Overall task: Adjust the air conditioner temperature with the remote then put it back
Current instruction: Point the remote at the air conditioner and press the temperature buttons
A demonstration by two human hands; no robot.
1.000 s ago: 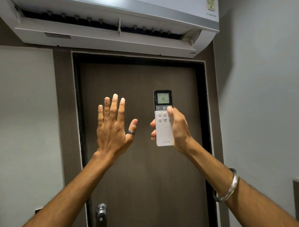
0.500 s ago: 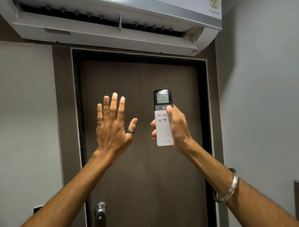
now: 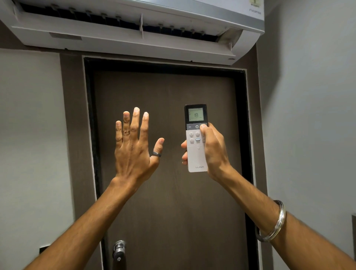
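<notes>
The remote (image 3: 196, 152) shows the number "18" on its small screen (image 3: 196, 115). Below the screen, on the dark band, stand a minus sign (image 3: 190, 126) and a power symbol (image 3: 196, 126). The brand name "LLOYD" (image 3: 199, 167) is printed near the remote's lower end. The air conditioner (image 3: 134, 44) carries a word at its upper right corner (image 3: 255, 12), too blurred to read, beside a small yellow sticker (image 3: 254, 2), also unreadable.
</notes>
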